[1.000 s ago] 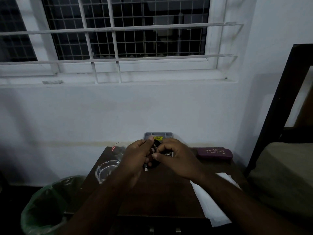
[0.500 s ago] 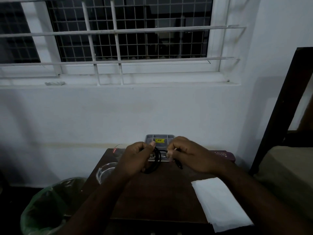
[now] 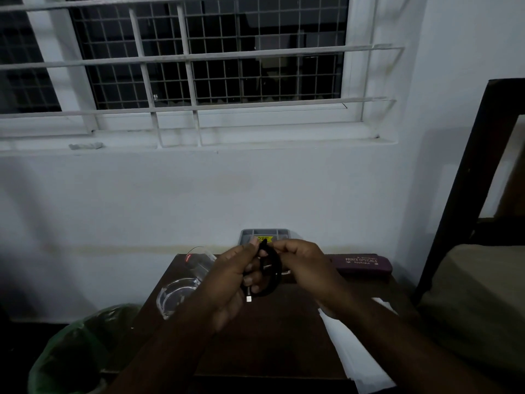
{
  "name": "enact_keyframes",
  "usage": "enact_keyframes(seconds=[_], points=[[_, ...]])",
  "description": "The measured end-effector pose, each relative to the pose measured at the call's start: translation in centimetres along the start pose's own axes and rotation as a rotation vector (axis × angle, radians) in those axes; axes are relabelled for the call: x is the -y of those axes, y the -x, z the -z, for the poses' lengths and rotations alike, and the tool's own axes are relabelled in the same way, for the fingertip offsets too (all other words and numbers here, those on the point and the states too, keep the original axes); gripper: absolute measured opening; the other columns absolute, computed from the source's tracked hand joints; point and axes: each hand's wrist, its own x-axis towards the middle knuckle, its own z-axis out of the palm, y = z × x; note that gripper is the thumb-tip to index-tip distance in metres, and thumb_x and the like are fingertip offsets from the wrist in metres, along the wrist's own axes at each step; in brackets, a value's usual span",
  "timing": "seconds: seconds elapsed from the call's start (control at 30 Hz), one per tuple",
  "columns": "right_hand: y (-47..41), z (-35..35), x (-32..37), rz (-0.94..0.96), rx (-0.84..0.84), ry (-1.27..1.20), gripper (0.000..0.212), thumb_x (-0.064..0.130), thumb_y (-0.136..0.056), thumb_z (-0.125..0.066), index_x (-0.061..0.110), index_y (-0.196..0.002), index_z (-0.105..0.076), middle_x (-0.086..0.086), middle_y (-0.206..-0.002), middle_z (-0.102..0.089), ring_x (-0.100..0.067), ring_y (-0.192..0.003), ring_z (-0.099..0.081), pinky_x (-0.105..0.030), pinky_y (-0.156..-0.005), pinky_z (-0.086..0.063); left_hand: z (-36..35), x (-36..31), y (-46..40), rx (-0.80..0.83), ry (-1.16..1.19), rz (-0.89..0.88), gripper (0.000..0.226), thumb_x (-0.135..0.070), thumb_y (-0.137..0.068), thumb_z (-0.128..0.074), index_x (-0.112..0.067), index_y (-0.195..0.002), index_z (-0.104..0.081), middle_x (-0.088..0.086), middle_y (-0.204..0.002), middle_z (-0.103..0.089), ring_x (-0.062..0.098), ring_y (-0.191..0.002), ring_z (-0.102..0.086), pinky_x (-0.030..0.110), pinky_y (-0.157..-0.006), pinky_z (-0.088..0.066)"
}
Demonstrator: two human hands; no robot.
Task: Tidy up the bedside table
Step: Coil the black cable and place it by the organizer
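A coiled black cable (image 3: 272, 275) hangs between my two hands above the dark wooden bedside table (image 3: 264, 342). My left hand (image 3: 230, 280) pinches the coil's top, and a silver plug dangles below its fingers. My right hand (image 3: 301, 268) grips the coil's right side and top. On the table lie a maroon glasses case (image 3: 362, 264) at the back right, a white paper sheet (image 3: 358, 356) at the right front, and a clear glass dish (image 3: 177, 295) at the left.
A grey plastic box (image 3: 265, 236) with a yellow label leans against the wall behind my hands. A bin lined with a green bag (image 3: 74, 354) stands left of the table. A dark bed frame (image 3: 466, 189) and mattress (image 3: 477, 302) lie at the right.
My hands have drawn closer together over the cable coil. The loose end that my right hand pulled out to the side is now gathered into the coil.
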Motion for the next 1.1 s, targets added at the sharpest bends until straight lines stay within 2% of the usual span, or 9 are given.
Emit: enact_keyframes(seconds=[0.13, 0.27, 0.4, 0.5, 0.7, 0.83, 0.93, 1.0, 1.1], points=[[0.5, 0.7, 0.5, -0.035, 0.107, -0.113, 0.019, 0.032, -0.091, -0.062, 0.019, -0.099, -0.074, -0.005, -0.095, -0.075, -0.018, -0.088, -0.071, -0.032, -0.075, -0.056, 0.2, -0.2, -0.1, -0.065, -0.050, -0.069, 0.030, -0.032, -0.093, -0.055, -0.005, -0.082, -0.060, -0.008, -0.047, -0.033, 0.006, -0.038, -0.029, 0.022, -0.039, -0.033], [0.6, 0.2, 0.1, -0.020, 0.070, -0.099, 0.018, 0.014, -0.080, -0.076, 0.019, -0.097, -0.075, -0.007, -0.091, -0.077, -0.018, -0.083, -0.074, -0.021, -0.064, -0.054, 0.0, 0.0, -0.1, -0.062, -0.061, -0.084, 0.030, -0.035, -0.088, -0.059, -0.006, -0.083, -0.060, -0.008, -0.047, -0.034, 0.006, -0.038, -0.030, 0.022, -0.039, -0.034], [0.4, 0.3, 0.2, -0.031, 0.076, -0.175, 0.019, 0.012, -0.082, -0.073, 0.016, -0.100, -0.074, -0.010, -0.097, -0.076, -0.024, -0.091, -0.073, -0.036, -0.079, -0.059, 0.4, -0.1, -0.3, -0.018, -0.112, -0.133, 0.032, -0.045, -0.078, -0.064, -0.013, -0.079, -0.066, -0.010, -0.047, -0.036, 0.006, -0.039, -0.031, 0.022, -0.040, -0.037], [0.2, 0.3, 0.0, -0.047, 0.096, -0.201, 0.020, 0.017, -0.083, -0.073, 0.018, -0.103, -0.074, -0.009, -0.101, -0.076, -0.027, -0.097, -0.072, -0.046, -0.090, -0.053, 0.8, -0.3, -0.3, 0.018, -0.182, -0.188, 0.029, -0.049, -0.078, -0.065, -0.021, -0.076, -0.070, -0.011, -0.047, -0.038, 0.006, -0.041, -0.033, 0.022, -0.041, -0.038], [0.1, 0.0, -0.3, -0.011, 0.145, -0.338, 0.023, 0.014, -0.083, -0.071, 0.016, -0.106, -0.073, -0.012, -0.103, -0.074, -0.027, -0.099, -0.070, -0.035, -0.083, -0.055, 1.2, -0.4, -0.3, 0.043, -0.256, -0.245, 0.046, -0.056, -0.077, -0.066, -0.010, -0.084, -0.065, -0.007, -0.049, -0.038, 0.008, -0.043, -0.033, 0.022, -0.042, -0.036], [0.0, -0.1, -0.3, -0.036, 0.251, -0.339, 0.023, 0.023, -0.088, -0.066, 0.018, -0.110, -0.071, -0.011, -0.108, -0.072, -0.025, -0.102, -0.068, -0.037, -0.085, -0.055, 1.9, -0.6, -0.1, 0.004, -0.281, -0.261, 0.040, -0.049, -0.085, -0.064, -0.010, -0.084, -0.064, -0.005, -0.049, -0.037, 0.009, -0.043, -0.033, 0.023, -0.043, -0.033], [0.1, -0.3, -0.4, -0.039, 0.271, -0.192, 0.025, 0.027, -0.085, -0.071, 0.020, -0.109, -0.070, -0.010, -0.109, -0.073, -0.026, -0.102, -0.069, -0.041, -0.088, -0.055, 1.8, -0.1, 0.0, -0.050, -0.244, -0.260, 0.042, -0.047, -0.081, -0.064, -0.005, -0.083, -0.062, -0.004, -0.047, -0.037, 0.010, -0.042, -0.032, 0.024, -0.043, -0.032], [0.1, -0.5, -0.7, 0.019, 0.189, 0.015, 0.010, 0.028, -0.085, -0.072, 0.024, -0.094, -0.072, -0.005, -0.098, -0.076, -0.020, -0.092, -0.072, -0.033, -0.079, -0.055, 1.7, 0.2, 0.0, -0.067, -0.181, -0.246, 0.044, -0.047, -0.079, -0.065, -0.003, -0.082, -0.061, -0.002, -0.044, -0.036, 0.012, -0.040, -0.032, 0.024, -0.040, -0.035], [0.0, -0.4, -0.6, 0.014, 0.240, 0.123, 0.015, 0.029, -0.086, -0.070, 0.018, -0.096, -0.071, -0.003, -0.094, -0.076, -0.011, -0.081, -0.071, -0.019, -0.065, -0.053, 1.8, 0.4, -0.2, -0.080, -0.148, -0.252, 0.037, -0.046, -0.084, -0.062, -0.009, -0.078, -0.064, 0.000, -0.045, -0.035, 0.014, -0.040, -0.032, 0.024, -0.041, -0.036]])
